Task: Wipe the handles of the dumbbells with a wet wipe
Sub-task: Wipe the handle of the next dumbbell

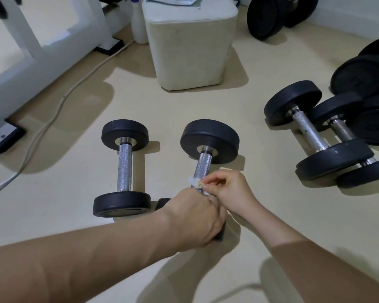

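Heavy, roll-prone dumbbell [208, 141] was steadied in the middle of the floor [184, 106]
Its near plate was gripped by the left hand [195, 217]; the soft, flimsy wet wipe [196, 183] was pinched by the right hand [230, 193] against the knurled handle [203, 169], probably best held bunched there.

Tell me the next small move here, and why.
Probably slide the wet wipe up the handle toward the far plate: the right hand pinches it at the handle's near end, the left hand holds the near plate, and the handle beyond is bare.
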`<act>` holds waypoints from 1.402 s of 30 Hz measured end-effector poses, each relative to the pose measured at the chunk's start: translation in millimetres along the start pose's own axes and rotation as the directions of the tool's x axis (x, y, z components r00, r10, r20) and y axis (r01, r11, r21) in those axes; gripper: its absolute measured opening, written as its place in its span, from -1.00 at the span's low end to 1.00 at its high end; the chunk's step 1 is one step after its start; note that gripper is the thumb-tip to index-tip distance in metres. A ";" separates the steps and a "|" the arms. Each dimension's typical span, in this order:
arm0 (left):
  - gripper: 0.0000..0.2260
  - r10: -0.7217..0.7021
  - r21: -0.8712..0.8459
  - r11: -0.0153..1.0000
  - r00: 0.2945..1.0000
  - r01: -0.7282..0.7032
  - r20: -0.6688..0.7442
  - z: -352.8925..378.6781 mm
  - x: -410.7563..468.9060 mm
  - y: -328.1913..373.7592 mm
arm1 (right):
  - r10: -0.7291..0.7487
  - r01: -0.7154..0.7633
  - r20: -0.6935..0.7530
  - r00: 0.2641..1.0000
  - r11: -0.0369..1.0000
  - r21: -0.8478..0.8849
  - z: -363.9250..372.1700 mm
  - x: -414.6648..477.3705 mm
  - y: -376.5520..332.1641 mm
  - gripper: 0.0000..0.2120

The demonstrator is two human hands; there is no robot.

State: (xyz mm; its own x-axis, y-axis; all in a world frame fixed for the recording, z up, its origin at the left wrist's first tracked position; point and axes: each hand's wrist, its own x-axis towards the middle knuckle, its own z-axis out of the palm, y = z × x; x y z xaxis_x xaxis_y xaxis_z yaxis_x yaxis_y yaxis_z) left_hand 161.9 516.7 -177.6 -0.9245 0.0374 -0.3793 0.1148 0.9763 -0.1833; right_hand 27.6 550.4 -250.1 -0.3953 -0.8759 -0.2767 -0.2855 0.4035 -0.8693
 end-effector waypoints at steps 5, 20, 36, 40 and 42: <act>-0.65 -0.059 -0.085 0.994 0.997 0.063 0.057 -3.4 1.7 -5.5 | -0.039 0.037 -0.054 0.998 0.999 -0.033 -14.6 7.6 -10.8 -0.94; -0.61 -0.344 -0.334 0.880 0.938 0.337 0.043 21.0 -39.8 6.3 | -0.433 0.470 0.185 0.882 0.794 -0.384 7.3 40.3 -10.6 -0.83; -0.50 -0.325 -0.425 0.854 0.946 0.299 0.011 29.9 -48.2 -4.1 | -0.076 0.303 0.472 0.878 0.852 -0.427 1.0 20.7 -39.4 -0.87; -0.55 -0.250 -0.353 0.916 0.960 0.193 -0.125 35.4 -55.1 -4.0 | -0.256 0.322 0.197 0.946 0.804 -0.500 22.2 56.2 -56.4 -0.85; -0.55 -0.263 -0.383 0.906 0.950 0.182 -0.170 42.4 -62.2 -0.9 | -0.275 0.393 0.291 0.917 0.758 -0.521 26.2 39.4 -49.3 -0.81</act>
State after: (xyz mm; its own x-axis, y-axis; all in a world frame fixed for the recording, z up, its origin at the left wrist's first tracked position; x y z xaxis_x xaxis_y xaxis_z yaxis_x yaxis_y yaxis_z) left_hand 234.7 504.5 -192.3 -0.9701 -0.1845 -0.1575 -0.2032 0.9727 0.1123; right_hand 49.0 489.1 -228.9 -0.0300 -0.9906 -0.1338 -0.8265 0.0999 -0.5540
